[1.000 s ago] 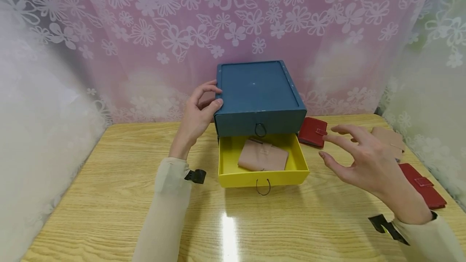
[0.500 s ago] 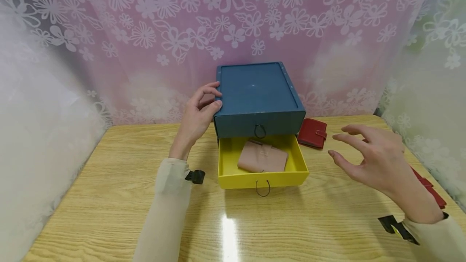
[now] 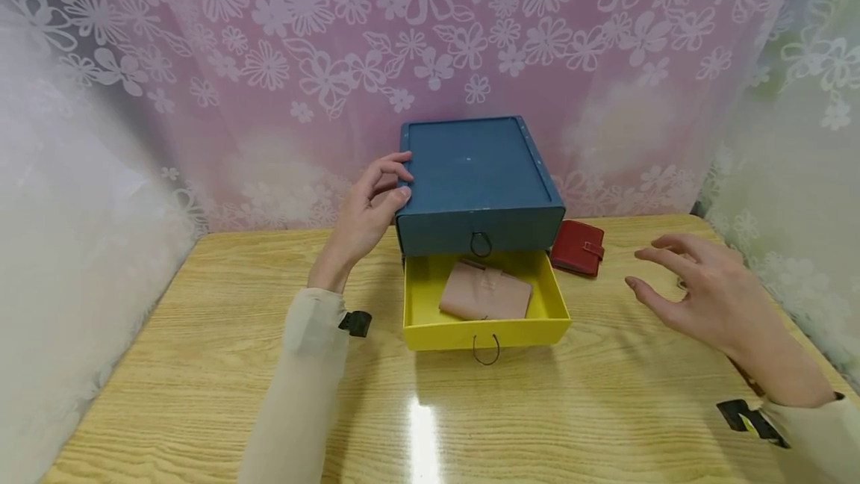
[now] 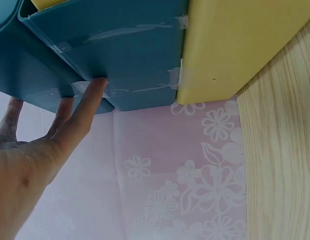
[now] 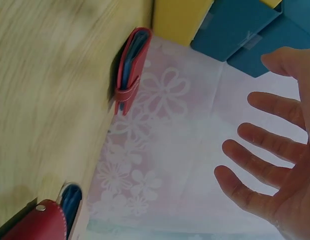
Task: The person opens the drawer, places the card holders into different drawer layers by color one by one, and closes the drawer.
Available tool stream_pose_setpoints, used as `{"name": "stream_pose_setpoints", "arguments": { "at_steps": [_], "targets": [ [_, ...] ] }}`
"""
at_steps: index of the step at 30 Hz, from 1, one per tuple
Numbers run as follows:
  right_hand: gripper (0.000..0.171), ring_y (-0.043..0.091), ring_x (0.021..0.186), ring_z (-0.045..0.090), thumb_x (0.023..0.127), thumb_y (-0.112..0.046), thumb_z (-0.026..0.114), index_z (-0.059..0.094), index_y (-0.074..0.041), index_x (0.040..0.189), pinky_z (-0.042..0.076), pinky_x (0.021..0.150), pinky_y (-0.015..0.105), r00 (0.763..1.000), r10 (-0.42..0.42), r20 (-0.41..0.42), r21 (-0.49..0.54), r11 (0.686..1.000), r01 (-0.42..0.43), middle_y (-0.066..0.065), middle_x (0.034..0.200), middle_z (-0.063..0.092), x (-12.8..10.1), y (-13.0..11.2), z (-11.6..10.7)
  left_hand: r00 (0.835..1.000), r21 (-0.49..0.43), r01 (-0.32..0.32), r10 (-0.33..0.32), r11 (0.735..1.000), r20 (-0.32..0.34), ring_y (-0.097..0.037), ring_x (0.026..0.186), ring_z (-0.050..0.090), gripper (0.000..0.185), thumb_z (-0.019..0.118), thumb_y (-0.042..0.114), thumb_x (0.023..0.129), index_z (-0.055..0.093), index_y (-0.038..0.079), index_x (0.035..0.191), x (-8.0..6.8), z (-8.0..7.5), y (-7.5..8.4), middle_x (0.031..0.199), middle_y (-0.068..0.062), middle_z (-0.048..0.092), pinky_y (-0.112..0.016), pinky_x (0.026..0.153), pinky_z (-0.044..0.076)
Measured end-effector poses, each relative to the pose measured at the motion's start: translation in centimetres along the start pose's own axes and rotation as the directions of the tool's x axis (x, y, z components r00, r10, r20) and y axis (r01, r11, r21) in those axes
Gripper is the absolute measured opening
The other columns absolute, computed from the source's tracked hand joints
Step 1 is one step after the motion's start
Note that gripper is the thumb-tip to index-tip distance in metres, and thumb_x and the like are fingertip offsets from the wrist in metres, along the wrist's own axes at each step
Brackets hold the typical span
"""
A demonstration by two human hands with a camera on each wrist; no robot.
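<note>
Head view: one pink wallet lies in the open yellow drawer. My left hand steadies the box, fingers straight; my right hand hovers open and empty near a red wallet on the surface.

Three views around the blue box

Head looks down on it; both wrist cameras look up close beside it, sharing its walls.

Table glossy lacquered wood grain; blue box matt card, clear tape on its side; yellow drawer matt card, wire loop pull; tan wallet and red wallet smooth leather-like.
</note>
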State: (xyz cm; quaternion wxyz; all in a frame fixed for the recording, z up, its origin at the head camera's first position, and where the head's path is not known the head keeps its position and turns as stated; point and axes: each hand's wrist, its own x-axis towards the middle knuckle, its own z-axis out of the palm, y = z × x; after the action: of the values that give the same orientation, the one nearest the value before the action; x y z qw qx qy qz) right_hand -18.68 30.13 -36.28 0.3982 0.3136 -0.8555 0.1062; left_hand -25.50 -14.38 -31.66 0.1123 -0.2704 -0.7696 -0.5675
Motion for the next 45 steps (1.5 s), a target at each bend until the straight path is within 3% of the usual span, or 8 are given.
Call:
{"name": "stream_pose_setpoints", "arguments": {
  "at_steps": [6,14,19,22,28,37,41,45],
  "targets": [
    [0.07,0.033,0.074,0.064,0.098,-0.067,0.045,0.079,-0.006,0.1,0.046,0.061,0.05,0.999,0.022,0.031,-0.019,1.0,-0.022,0.018,0.096,0.072,-0.5,0.5,0.0,1.0,0.0,-0.019,0.019,1.0,0.024,-0.029,0.143,0.046,0.022,0.051,0.019,0.106,0.061,0.009,0.123,0.2,-0.1,-0.2,0.161,0.005,0.041,-0.054,0.108,0.047],
    [0.069,0.036,0.079,0.064,0.097,-0.066,0.045,0.079,-0.006,0.104,0.047,0.062,0.054,0.996,0.065,0.056,-0.02,0.998,-0.064,0.019,0.101,0.071,-0.8,0.5,-0.3,0.996,0.06,-0.087,0.087,0.994,0.006,-0.015,0.15,0.041,0.023,0.052,0.018,0.106,0.068,0.009,0.119,0.2,-0.3,-0.2,0.161,0.006,0.045,-0.051,0.121,0.037],
    [0.044,0.033,0.074,0.065,0.085,-0.046,0.071,0.079,-0.008,0.104,0.049,0.051,0.048,0.991,0.101,0.086,-0.039,0.994,-0.098,0.017,0.104,0.071,-1.0,0.8,-0.6,0.994,0.141,-0.106,0.101,0.984,0.042,-0.012,0.148,0.042,0.028,0.049,0.025,0.107,0.069,0.016,0.125,0.3,-0.6,-0.2,0.154,0.006,0.052,-0.053,0.119,0.04],
    [0.04,0.032,0.074,0.066,0.077,-0.036,0.08,0.079,-0.008,0.105,0.05,0.049,0.046,0.986,0.122,0.11,-0.052,0.992,-0.117,0.016,0.105,0.071,-1.2,0.9,-0.8,0.993,0.175,-0.115,0.107,0.978,0.057,-0.01,0.148,0.039,0.029,0.051,0.031,0.106,0.07,0.02,0.126,0.4,-0.7,-0.3,0.152,0.007,0.052,-0.053,0.118,0.039],
    [0.04,0.03,0.072,0.066,0.076,-0.034,0.082,0.079,-0.007,0.106,0.051,0.051,0.048,0.982,0.136,0.128,-0.061,0.99,-0.129,0.016,0.106,0.072,-1.4,1.3,-0.8,0.995,0.157,-0.087,0.077,0.984,0.065,-0.009,0.147,0.039,0.027,0.056,0.034,0.103,0.069,0.021,0.124,0.4,-0.8,-0.2,0.151,0.009,0.052,-0.052,0.119,0.038],
    [0.049,0.03,0.072,0.065,0.088,-0.05,0.068,0.078,-0.005,0.104,0.048,0.048,0.041,0.989,0.105,0.106,-0.06,0.993,-0.099,0.017,0.104,0.07,-1.8,2.3,-0.5,0.995,0.139,-0.084,0.077,0.987,0.059,-0.011,0.145,0.041,0.023,0.059,0.024,0.101,0.069,0.015,0.12,0.8,-0.8,0.0,0.147,0.003,0.055,-0.048,0.125,0.028],
    [0.045,0.033,0.073,0.065,0.082,-0.041,0.076,0.078,-0.004,0.107,0.048,0.047,0.043,0.981,0.143,0.133,-0.072,0.988,-0.134,0.018,0.105,0.069,-2.2,2.6,-0.4,0.996,0.135,-0.086,0.079,0.987,0.05,-0.011,0.146,0.041,0.023,0.058,0.024,0.101,0.069,0.015,0.12,0.7,-0.7,-0.1,0.147,0.002,0.055,-0.048,0.125,0.028],
    [0.046,0.037,0.077,0.066,0.076,-0.033,0.083,0.076,-0.005,0.112,0.048,0.048,0.046,0.957,0.218,0.191,-0.093,0.975,-0.203,0.02,0.11,0.069,-2.5,2.8,-0.5,0.996,0.13,-0.084,0.079,0.988,0.044,-0.011,0.146,0.04,0.023,0.058,0.023,0.101,0.069,0.015,0.12,0.7,-0.7,-0.2,0.148,0.003,0.055,-0.048,0.125,0.028]
  ]
}}
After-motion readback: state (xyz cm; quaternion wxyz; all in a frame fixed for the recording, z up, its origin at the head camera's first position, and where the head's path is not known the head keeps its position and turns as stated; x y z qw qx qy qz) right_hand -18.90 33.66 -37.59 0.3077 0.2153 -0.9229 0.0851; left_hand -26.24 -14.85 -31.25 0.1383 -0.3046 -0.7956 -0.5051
